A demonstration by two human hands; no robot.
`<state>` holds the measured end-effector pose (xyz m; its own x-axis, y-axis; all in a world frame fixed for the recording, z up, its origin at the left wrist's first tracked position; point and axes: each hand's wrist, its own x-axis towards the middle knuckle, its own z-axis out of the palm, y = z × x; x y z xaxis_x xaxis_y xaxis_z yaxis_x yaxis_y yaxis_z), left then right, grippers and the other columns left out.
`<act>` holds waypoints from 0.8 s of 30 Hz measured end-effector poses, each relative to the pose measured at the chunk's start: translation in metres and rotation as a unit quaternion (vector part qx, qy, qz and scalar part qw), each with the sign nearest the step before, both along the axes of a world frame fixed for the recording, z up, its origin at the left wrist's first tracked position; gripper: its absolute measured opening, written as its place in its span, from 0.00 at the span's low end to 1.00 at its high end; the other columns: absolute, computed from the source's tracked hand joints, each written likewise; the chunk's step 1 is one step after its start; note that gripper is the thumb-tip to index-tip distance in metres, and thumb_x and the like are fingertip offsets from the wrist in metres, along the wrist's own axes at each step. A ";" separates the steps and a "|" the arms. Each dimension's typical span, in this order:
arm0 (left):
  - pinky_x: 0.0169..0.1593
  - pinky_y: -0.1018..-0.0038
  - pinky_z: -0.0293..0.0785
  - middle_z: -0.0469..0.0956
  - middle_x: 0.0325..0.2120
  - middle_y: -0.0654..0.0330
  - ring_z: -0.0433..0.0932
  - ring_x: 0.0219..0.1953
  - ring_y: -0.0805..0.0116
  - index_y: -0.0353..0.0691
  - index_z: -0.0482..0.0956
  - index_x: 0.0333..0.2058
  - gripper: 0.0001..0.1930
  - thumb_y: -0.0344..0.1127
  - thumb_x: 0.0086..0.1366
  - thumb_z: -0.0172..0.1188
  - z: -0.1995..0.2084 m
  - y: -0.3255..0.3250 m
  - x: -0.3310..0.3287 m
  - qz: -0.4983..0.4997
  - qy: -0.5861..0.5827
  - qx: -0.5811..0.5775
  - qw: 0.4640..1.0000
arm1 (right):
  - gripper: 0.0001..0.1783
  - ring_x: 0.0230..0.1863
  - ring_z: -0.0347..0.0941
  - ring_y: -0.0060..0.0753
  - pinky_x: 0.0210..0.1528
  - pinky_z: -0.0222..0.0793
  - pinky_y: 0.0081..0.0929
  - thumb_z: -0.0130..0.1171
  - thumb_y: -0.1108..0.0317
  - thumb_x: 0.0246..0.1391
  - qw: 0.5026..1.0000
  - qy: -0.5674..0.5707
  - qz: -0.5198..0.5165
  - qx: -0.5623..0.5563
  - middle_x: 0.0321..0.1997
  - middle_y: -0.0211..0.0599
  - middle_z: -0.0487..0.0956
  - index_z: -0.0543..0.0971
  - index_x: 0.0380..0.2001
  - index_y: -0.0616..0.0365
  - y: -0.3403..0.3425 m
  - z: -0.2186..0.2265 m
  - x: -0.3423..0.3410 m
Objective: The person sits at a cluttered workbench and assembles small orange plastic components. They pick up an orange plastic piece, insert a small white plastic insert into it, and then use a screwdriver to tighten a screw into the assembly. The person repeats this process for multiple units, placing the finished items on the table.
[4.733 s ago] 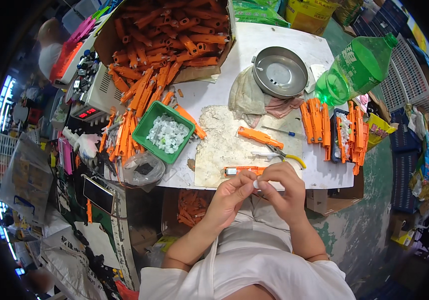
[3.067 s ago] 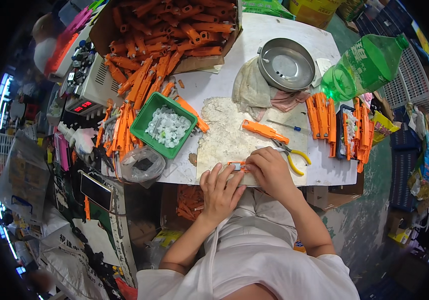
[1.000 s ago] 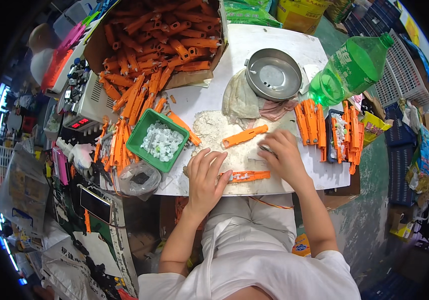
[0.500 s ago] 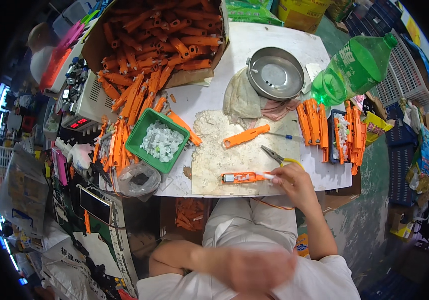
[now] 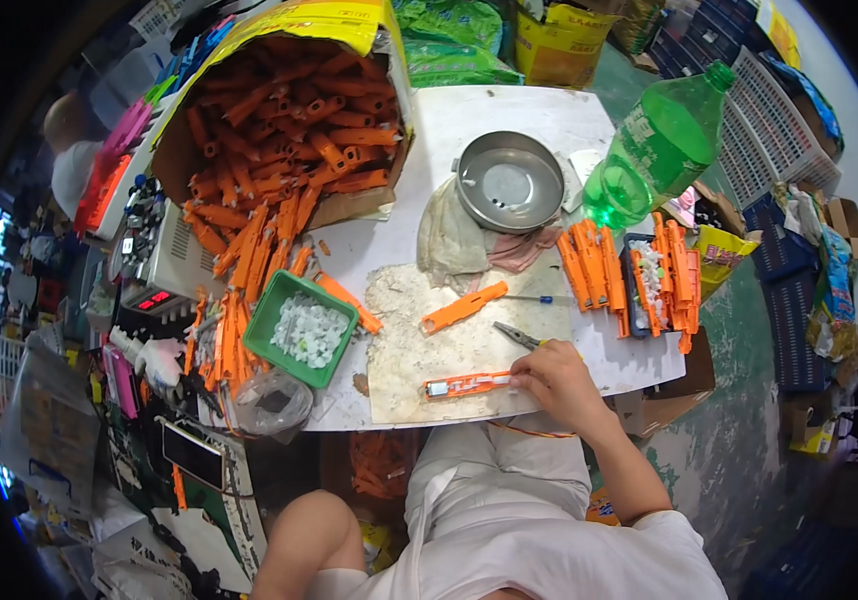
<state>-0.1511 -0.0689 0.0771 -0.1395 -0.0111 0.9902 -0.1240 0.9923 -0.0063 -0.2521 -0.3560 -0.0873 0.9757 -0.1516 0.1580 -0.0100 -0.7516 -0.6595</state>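
Note:
On the worn board point(image 5: 404, 345) near the table's front edge lies an open orange plastic housing point(image 5: 469, 385), with a silvery block at its left end and small parts inside. My right hand point(image 5: 552, 382) is closed in a pinch on the housing's right end; its fingers hide what else may be there. Just beyond that hand are pliers point(image 5: 517, 335), their handles partly covered by it. Another orange housing point(image 5: 464, 307) lies farther back, beside a thin screwdriver point(image 5: 539, 299). My left arm point(image 5: 319, 540) bends at the lower left, and its hand is out of the picture.
A green tray point(image 5: 344, 355) of whitish pieces stands left of the board. Behind it, a carton point(image 5: 399, 85) spills orange housings. A metal bowl point(image 5: 549, 205) sits on cloths at the back. Rightward are a green bottle point(image 5: 664, 145) and more orange housings point(image 5: 594, 265).
My left hand, blurred over my lap before, has left the picture. The white piece at my right fingertips no longer shows. The whole view has shifted, with table things lower and slightly left.

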 end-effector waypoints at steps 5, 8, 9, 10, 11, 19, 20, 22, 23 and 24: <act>0.27 0.73 0.74 0.78 0.21 0.62 0.78 0.21 0.63 0.42 0.79 0.23 0.07 0.26 0.55 0.52 -0.034 -0.034 -0.029 0.178 0.220 0.159 0.946 | 0.07 0.36 0.70 0.37 0.44 0.62 0.33 0.64 0.66 0.44 1.000 -0.009 0.025 0.007 0.27 0.32 0.77 0.79 0.27 0.56 0.010 -0.001 0.008; 0.45 0.65 0.73 0.78 0.34 0.56 0.77 0.38 0.55 0.36 0.80 0.37 0.14 0.30 0.50 0.60 -0.114 -0.049 -0.007 0.467 0.058 0.443 0.763 | 0.06 0.37 0.70 0.37 0.45 0.62 0.33 0.64 0.67 0.44 1.000 0.007 0.004 0.009 0.27 0.32 0.77 0.79 0.27 0.55 0.007 -0.002 0.003; 0.49 0.62 0.69 0.76 0.37 0.56 0.74 0.42 0.56 0.37 0.78 0.41 0.17 0.32 0.51 0.61 -0.139 -0.057 -0.012 0.541 -0.013 0.451 0.710 | 0.06 0.37 0.70 0.37 0.44 0.62 0.33 0.64 0.67 0.44 1.000 0.009 0.005 0.010 0.27 0.32 0.77 0.79 0.27 0.55 0.007 -0.002 0.004; 0.53 0.60 0.66 0.74 0.41 0.56 0.71 0.47 0.56 0.38 0.77 0.46 0.20 0.34 0.52 0.61 -0.156 -0.062 -0.018 0.605 -0.086 0.454 0.648 | 0.06 0.37 0.70 0.37 0.44 0.62 0.33 0.64 0.67 0.44 1.000 0.007 0.007 0.011 0.28 0.32 0.77 0.79 0.27 0.55 0.007 -0.003 0.005; 0.54 0.59 0.63 0.72 0.44 0.56 0.68 0.49 0.56 0.39 0.75 0.48 0.22 0.37 0.53 0.61 -0.168 -0.064 -0.023 0.619 -0.088 0.473 0.621 | 0.06 0.37 0.70 0.37 0.44 0.62 0.33 0.64 0.67 0.44 1.000 0.004 0.011 0.011 0.28 0.32 0.77 0.79 0.27 0.55 0.007 -0.004 0.006; 0.60 0.55 0.50 0.66 0.52 0.60 0.56 0.58 0.59 0.46 0.71 0.55 0.29 0.50 0.56 0.61 -0.202 -0.066 -0.047 0.664 -0.117 0.521 0.523 | 0.10 0.39 0.69 0.39 0.43 0.63 0.34 0.65 0.65 0.43 0.999 -0.051 0.002 -0.012 0.34 0.34 0.74 0.78 0.30 0.55 0.010 -0.019 0.002; 0.61 0.54 0.50 0.66 0.52 0.60 0.56 0.59 0.59 0.47 0.71 0.55 0.29 0.50 0.56 0.61 -0.203 -0.066 -0.047 0.667 -0.120 0.521 0.518 | 0.11 0.40 0.69 0.39 0.44 0.63 0.34 0.65 0.65 0.43 0.998 -0.065 0.008 -0.021 0.35 0.34 0.74 0.78 0.31 0.55 0.010 -0.016 0.000; 0.61 0.53 0.49 0.65 0.54 0.61 0.55 0.60 0.58 0.47 0.71 0.55 0.29 0.50 0.56 0.61 -0.206 -0.066 -0.048 0.677 -0.121 0.514 0.513 | 0.13 0.41 0.69 0.40 0.45 0.63 0.34 0.66 0.65 0.42 0.996 -0.076 0.027 -0.047 0.37 0.34 0.73 0.77 0.33 0.54 0.009 -0.015 -0.002; 0.62 0.53 0.48 0.65 0.55 0.61 0.55 0.60 0.58 0.47 0.71 0.55 0.29 0.50 0.57 0.61 -0.206 -0.066 -0.048 0.681 -0.122 0.510 0.511 | 0.15 0.42 0.69 0.40 0.45 0.63 0.35 0.66 0.65 0.42 0.994 -0.074 0.041 -0.065 0.38 0.34 0.73 0.77 0.35 0.54 0.008 -0.015 -0.002; 0.62 0.52 0.47 0.64 0.56 0.61 0.55 0.61 0.57 0.47 0.70 0.56 0.29 0.50 0.57 0.61 -0.206 -0.066 -0.048 0.678 -0.122 0.516 0.510 | 0.16 0.43 0.69 0.40 0.46 0.63 0.35 0.66 0.65 0.42 0.993 -0.071 0.054 -0.082 0.39 0.34 0.73 0.76 0.36 0.54 0.007 -0.016 -0.003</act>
